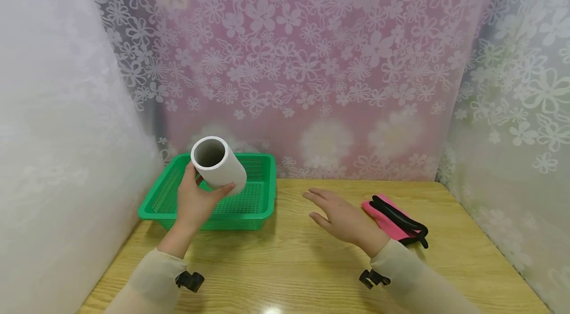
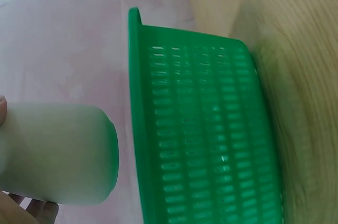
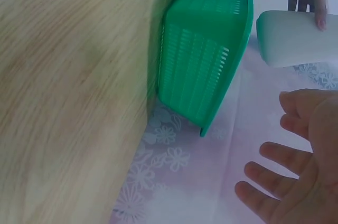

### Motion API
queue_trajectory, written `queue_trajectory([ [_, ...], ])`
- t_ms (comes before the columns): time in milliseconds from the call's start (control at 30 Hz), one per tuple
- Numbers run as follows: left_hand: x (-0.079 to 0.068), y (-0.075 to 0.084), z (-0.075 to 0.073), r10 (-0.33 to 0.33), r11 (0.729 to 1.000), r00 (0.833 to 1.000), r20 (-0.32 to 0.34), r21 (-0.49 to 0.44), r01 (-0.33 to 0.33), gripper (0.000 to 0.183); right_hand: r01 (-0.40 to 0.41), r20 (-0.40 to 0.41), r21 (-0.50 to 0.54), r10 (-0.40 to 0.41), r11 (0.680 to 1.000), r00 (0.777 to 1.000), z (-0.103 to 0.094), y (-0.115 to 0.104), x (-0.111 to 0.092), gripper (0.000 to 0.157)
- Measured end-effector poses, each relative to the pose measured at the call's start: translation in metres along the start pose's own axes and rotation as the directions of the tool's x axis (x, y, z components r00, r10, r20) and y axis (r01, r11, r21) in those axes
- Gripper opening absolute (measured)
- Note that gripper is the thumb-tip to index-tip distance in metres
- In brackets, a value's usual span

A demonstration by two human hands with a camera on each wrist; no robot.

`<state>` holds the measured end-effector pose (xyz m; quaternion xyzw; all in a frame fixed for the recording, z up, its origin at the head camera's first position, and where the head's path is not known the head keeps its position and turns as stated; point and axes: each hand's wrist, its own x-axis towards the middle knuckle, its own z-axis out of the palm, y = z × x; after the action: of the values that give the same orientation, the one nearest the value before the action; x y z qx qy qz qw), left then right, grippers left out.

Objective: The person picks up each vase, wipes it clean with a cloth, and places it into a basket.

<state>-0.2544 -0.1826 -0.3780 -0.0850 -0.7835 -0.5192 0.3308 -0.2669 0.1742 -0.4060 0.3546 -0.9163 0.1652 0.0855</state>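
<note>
A white hollow cylinder, open at its upper end (image 1: 227, 171), is held by my left hand (image 1: 194, 201), thumb on the near side and fingers around the far side. It tilts over the green plastic basket (image 1: 267, 205), above its rim. The left wrist view shows the white cylinder (image 2: 58, 152) beside the basket's slotted wall (image 2: 206, 129). My right hand (image 1: 345, 217) hovers over the table to the right of the basket, fingers spread and holding nothing. In the right wrist view its fingers (image 3: 277, 182) are apart, below the cylinder (image 3: 298, 39).
On the right of the wooden table (image 1: 285, 264) lies a pink cloth item with black curved handles (image 1: 398, 220), close behind my right wrist. Flowered curtains (image 1: 303, 67) close off the back and right side; a pale sheet (image 1: 58, 131) hangs at the left.
</note>
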Motion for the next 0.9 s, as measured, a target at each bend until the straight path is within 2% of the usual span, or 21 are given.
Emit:
queue_trajectory([
  [167,-0.002,-0.008,-0.008,-0.014,0.999,1.0,0.013,0.032,0.014,0.089,0.073,-0.065,-0.016,-0.074,0.997,0.995,0.007,-0.007,0.006,0.056],
  [500,-0.004,-0.025,-0.02,-0.022,0.994,0.999,0.031,0.111,0.019,0.093,0.141,-0.099,0.009,-0.14,0.99,0.985,0.026,-0.017,0.017,0.054],
  [900,0.0,-0.034,-0.03,-0.017,0.989,0.999,0.048,0.147,0.01,0.093,0.193,-0.044,-0.007,-0.193,0.981,0.98,0.051,-0.035,0.026,0.057],
])
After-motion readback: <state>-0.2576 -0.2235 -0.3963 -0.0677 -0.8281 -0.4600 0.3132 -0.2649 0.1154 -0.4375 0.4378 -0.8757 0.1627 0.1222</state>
